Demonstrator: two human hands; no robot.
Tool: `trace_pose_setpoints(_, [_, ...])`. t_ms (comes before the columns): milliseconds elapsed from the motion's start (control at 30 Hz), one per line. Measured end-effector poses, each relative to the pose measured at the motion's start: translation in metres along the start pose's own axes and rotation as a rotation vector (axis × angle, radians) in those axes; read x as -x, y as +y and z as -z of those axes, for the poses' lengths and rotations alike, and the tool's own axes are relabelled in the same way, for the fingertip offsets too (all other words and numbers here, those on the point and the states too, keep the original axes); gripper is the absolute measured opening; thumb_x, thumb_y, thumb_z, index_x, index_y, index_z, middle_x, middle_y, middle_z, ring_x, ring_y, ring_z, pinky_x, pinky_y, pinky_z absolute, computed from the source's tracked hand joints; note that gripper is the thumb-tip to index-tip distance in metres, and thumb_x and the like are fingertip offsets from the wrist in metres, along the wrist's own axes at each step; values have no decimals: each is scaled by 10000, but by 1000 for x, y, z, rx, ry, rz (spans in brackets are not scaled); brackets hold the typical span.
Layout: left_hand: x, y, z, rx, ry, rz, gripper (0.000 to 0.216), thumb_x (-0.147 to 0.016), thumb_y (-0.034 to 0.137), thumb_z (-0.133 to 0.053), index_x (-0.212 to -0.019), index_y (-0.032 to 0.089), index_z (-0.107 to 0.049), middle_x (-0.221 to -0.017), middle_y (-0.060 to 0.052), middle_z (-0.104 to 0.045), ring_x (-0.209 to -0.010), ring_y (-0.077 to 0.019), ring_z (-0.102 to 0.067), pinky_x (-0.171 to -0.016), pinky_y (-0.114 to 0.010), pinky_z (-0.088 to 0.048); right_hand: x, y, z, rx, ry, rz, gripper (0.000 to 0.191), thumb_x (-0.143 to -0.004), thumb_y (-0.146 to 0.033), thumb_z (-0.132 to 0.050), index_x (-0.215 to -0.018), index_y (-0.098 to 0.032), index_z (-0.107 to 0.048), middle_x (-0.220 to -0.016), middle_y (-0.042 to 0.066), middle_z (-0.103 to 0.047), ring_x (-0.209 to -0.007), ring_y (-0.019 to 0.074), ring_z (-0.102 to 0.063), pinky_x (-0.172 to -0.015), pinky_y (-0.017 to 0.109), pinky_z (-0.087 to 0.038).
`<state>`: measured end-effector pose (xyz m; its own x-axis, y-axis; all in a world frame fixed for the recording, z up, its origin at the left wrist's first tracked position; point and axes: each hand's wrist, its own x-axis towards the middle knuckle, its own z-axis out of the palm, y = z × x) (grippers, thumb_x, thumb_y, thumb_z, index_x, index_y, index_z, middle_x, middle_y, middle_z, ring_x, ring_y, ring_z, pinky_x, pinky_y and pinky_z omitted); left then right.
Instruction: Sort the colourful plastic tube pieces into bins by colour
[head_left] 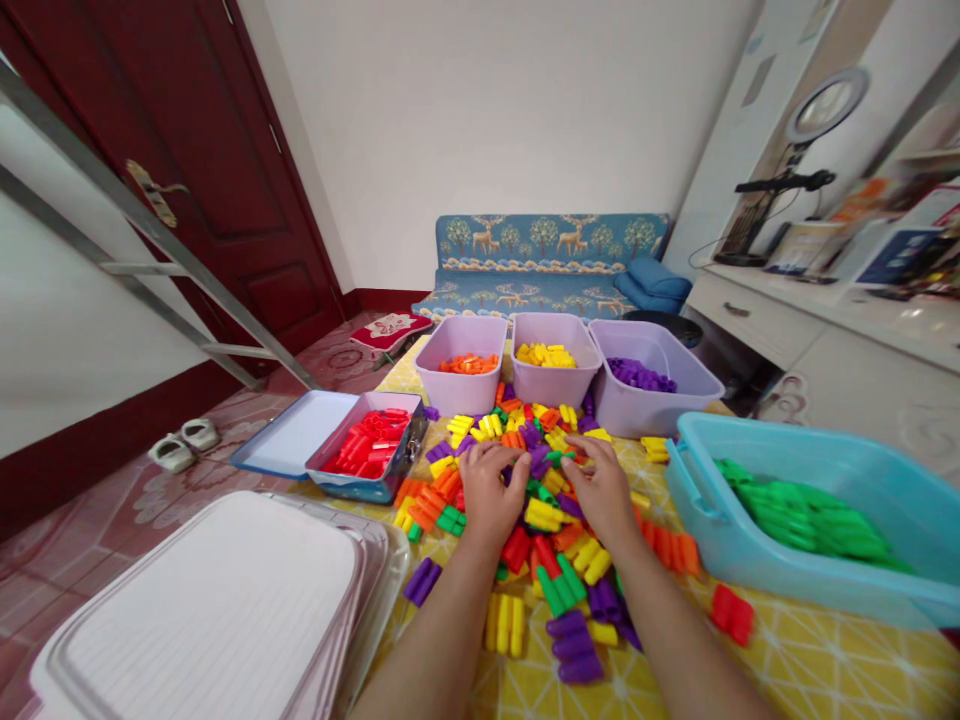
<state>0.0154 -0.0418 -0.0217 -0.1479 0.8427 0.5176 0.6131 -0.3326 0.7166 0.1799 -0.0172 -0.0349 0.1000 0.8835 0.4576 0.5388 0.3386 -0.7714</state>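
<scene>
A heap of coloured plastic tube blocks (540, 520) in red, orange, yellow, green and purple lies on a yellow patterned tablecloth (810, 660). My left hand (489, 492) rests palm down on the heap's left middle, fingers curled into the blocks. My right hand (604, 486) lies beside it on the heap, fingers bent down among green and purple pieces. What either hand grips is hidden under the fingers.
Three lilac tubs stand behind the heap: orange blocks (459, 378), yellow blocks (553, 372), purple blocks (651, 390). An open tin (367, 448) holds red blocks at left. A turquoise basin (817, 510) holds green blocks at right. Stacked white lids (217, 610) lie front left.
</scene>
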Motion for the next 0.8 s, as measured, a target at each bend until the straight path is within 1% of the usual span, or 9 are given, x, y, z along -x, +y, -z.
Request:
trace_pose_setpoints(100, [2, 1, 3, -229, 121, 44, 238, -881, 327, -520, -1034, 242, -681, -1190, -88, -616, -1183, -286, -469, -1061, -530, -263, 0, 9, -1, 149, -77, 21, 484, -788, -287, -533, -1265, -215, -561, -1343, 109, -494, -1298, 263, -418, -1101, 471, -311])
trace_pose_setpoints(200, [3, -5, 0, -378, 155, 119, 406, -823, 331, -579, -1212, 214, -586, -1373, -146, -471, -1304, -357, -342, -1064, -579, -216, -1, 11, -1, 242, -211, -51, 511, -805, -285, -495, -1309, -210, -537, -1406, 110, -457, -1356, 282, -350, -1121, 495, -265])
trace_pose_setpoints(300, [2, -10, -4, -423, 90, 134, 502, -791, 385, -606, -1248, 183, -557, -1341, -176, -497, -1283, -383, -364, -1045, -582, -236, -3, 10, 2, 260, -277, -66, 474, -796, -277, -498, -1256, -203, -590, -1358, 111, -525, -1313, 285, -411, -1107, 497, -282])
trace_pose_setpoints(467, [0, -5, -1, -267, -151, -9, 386, -868, 405, -514, -1221, 264, -581, -1218, -88, -621, -1143, -288, -517, -1030, -511, -280, -4, 7, 6, 0, -350, 4, 373, -752, -245, -518, -1097, -233, -661, -1178, 59, -653, -1135, 231, -567, -1033, 432, -385])
trace_pose_setpoints(533, [-1, -2, 1, -193, -220, -40, 392, -866, 432, -525, -1225, 286, -575, -1204, -65, -639, -1123, -270, -539, -1035, -502, -271, -4, 6, 6, -52, -321, 11, 305, -726, -232, -533, -997, -219, -673, -1076, 59, -674, -1069, 233, -594, -996, 423, -416])
trace_pose_setpoints(600, [-2, 0, 3, -148, -250, -42, 369, -857, 446, -543, -1187, 290, -602, -1182, -54, -655, -1113, -262, -550, -1034, -499, -264, -4, 5, 4, -48, -247, 46, 242, -711, -228, -549, -922, -215, -665, -1053, 63, -657, -1065, 235, -584, -1000, 421, -410])
trace_pose_setpoints(633, [-2, 0, 3, -136, -251, -35, 339, -858, 438, -546, -1154, 292, -622, -1168, -46, -662, -1107, -257, -553, -1030, -495, -265, -5, 5, 3, -34, -205, 64, 240, -711, -235, -558, -927, -214, -658, -1080, 70, -640, -1089, 236, -569, -1013, 421, -399])
trace_pose_setpoints(700, [-2, -1, 3, -127, -238, -17, 267, -858, 410, -556, -1076, 296, -660, -1134, -28, -677, -1088, -247, -560, -1019, -491, -270, -8, 7, 0, -8, -145, 53, 320, -740, -280, -563, -1045, -212, -633, -1186, 91, -593, -1129, 236, -548, -1021, 424, -395])
trace_pose_setpoints(800, [-3, -2, 1, -132, -221, -1, 197, -843, 366, -583, -990, 294, -693, -1097, -15, -686, -1060, -236, -565, -1014, -487, -271, -18, 13, -7, 0, -185, -63, 463, -821, -367, -516, -1261, -222, -525, -1289, 114, -557, -1089, 226, -586, -972, 432, -437])
